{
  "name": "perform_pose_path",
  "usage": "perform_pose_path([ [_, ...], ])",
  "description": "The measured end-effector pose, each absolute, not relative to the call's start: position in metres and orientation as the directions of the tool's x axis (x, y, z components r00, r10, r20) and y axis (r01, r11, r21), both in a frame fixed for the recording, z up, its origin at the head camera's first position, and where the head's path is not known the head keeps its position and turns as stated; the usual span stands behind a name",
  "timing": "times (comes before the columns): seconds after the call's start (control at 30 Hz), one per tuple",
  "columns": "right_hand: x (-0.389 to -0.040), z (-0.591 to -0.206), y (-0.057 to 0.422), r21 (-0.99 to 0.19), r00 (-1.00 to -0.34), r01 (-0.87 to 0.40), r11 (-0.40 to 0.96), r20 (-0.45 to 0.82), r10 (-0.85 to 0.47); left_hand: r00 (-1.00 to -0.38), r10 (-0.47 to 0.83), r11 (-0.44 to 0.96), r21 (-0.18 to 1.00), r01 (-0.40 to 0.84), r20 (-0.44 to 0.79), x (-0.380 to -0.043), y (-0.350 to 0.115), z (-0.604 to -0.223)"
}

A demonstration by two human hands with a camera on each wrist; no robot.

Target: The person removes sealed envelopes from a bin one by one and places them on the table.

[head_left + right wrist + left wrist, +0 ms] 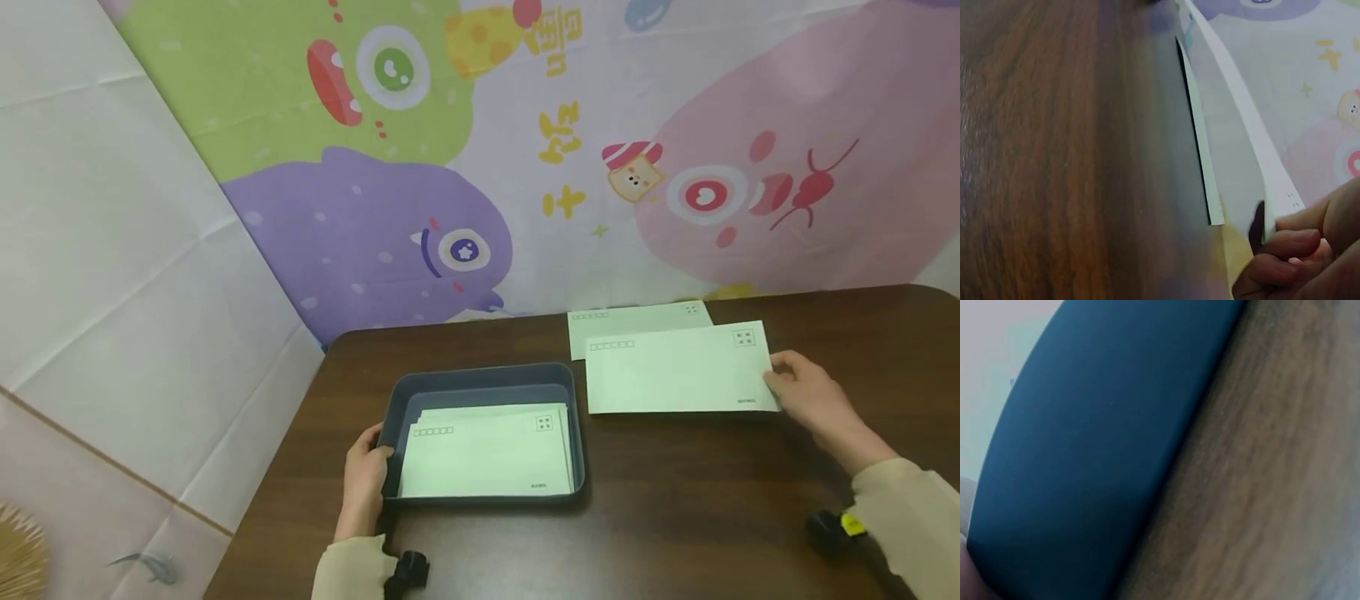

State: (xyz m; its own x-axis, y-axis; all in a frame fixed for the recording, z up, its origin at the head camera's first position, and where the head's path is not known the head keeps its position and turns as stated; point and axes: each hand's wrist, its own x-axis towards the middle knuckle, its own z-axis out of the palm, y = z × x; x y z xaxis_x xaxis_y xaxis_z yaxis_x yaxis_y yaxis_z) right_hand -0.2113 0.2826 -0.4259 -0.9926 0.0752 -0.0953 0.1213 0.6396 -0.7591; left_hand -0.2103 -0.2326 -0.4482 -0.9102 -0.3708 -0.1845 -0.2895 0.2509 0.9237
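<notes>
A pale envelope (pixel 678 371) is pinched at its right end by my right hand (pixel 813 400). In the right wrist view this envelope (pixel 1241 106) is seen nearly edge-on, raised above the table. Behind it, another envelope (pixel 637 321) lies at the table's back edge, partly covered in the head view. My left hand (pixel 364 479) grips the left wall of a dark grey-blue tray (pixel 480 379), thumb over the rim. Inside the tray lies a small stack of envelopes (pixel 483 462). The tray's outer wall (pixel 1097 437) fills much of the left wrist view.
The brown wooden table (pixel 675 517) reaches back to a cloth backdrop (pixel 600 250) with cartoon figures. A white panel (pixel 150 250) stands at the left. Each wrist wears a black camera.
</notes>
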Motion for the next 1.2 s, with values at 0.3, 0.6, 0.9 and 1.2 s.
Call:
perform_pose_path([
  [0.3, -0.221, -0.434, 0.281, -0.737, -0.983, 0.122, 0.665, -0.184, -0.023, -0.910, -0.371, 0.248, 0.924, -0.290, -0.186, -0.211, -0.233, -0.449],
  [0.6, -0.226, -0.429, 0.283, -0.623, -0.981, 0.119, 0.773, -0.194, -0.005, -0.910, -0.369, 0.245, 0.925, -0.290, -0.188, -0.210, -0.232, -0.448],
  [0.9, -0.227, -0.435, 0.285, -0.620, -0.970, 0.179, 0.764, -0.240, 0.032, -0.908, -0.373, 0.241, 0.926, -0.292, -0.189, -0.211, -0.232, -0.449],
  [1.2, -0.231, -0.438, 0.281, -0.600, -0.975, 0.193, 0.777, -0.205, 0.084, -0.908, -0.374, 0.241, 0.925, -0.293, -0.190, -0.212, -0.233, -0.450],
])
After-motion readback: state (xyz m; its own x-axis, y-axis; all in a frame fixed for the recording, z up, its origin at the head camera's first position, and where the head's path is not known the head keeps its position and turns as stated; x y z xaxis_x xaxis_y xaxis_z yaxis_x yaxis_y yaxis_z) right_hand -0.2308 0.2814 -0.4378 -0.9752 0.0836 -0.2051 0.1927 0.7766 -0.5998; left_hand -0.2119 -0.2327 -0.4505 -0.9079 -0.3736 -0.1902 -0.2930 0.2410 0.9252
